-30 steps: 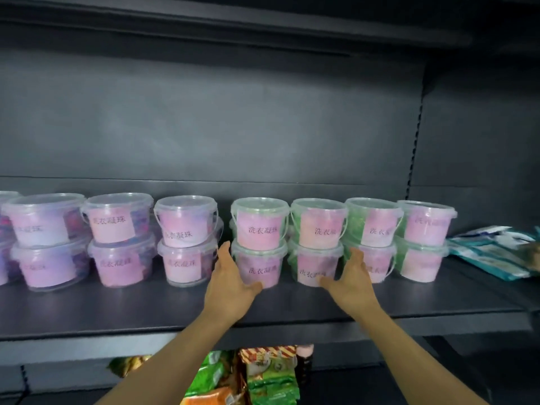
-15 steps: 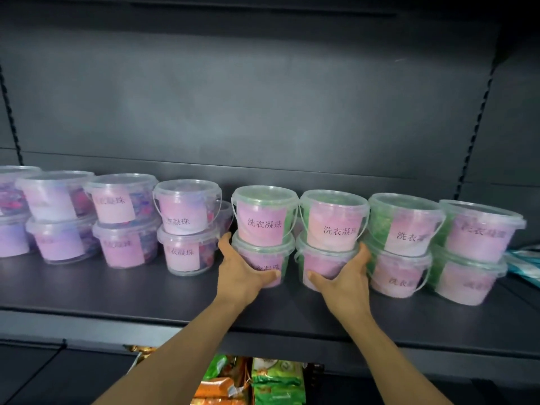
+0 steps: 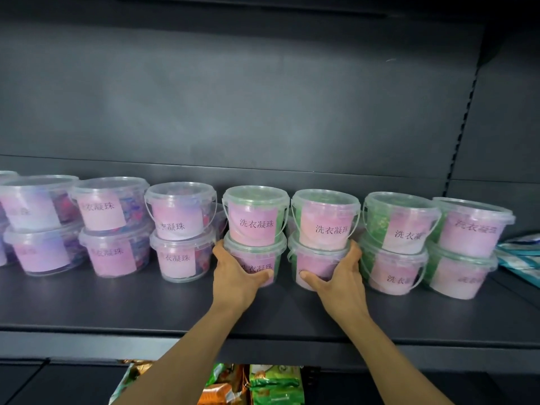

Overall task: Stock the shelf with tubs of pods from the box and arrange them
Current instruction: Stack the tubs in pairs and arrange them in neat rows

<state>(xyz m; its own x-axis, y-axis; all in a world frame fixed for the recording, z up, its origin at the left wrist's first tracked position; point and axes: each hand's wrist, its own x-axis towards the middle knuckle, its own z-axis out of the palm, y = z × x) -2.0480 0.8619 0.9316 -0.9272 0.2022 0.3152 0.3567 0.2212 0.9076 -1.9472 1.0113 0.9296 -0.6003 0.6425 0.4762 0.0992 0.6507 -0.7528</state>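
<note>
Because each hand grips only the bottom tub of a two-high stack, the likeliest trouble from here is the upper tub sliding or tipping off if the stacks are pushed or squared up too quickly. The left hand (image 3: 233,280) curls round the lower green-pod tub (image 3: 257,263), thumb across its front and fingers round its left side; the right hand (image 3: 340,283) mirrors it on the neighbouring lower tub (image 3: 314,266), thumb in front, fingers round the right side. The two upper tubs (image 3: 255,219) (image 3: 324,222) merely rest on the lids beneath, nothing pinning them. A second risk is knocking the stack just beside on the right (image 3: 397,244), which nearly touches the right hand's fingers, or skewing a label away from the aisle. All the tubs stand upright on the dark shelf (image 3: 146,305), towards its back, their long axis vertical, lids up, pink labels facing outward; some labels to the right sit turned slightly off-centre. The purple-pod stacks (image 3: 181,229) stand apart to the left. Snack packets (image 3: 274,384) show on the level below. No box is in view.
</note>
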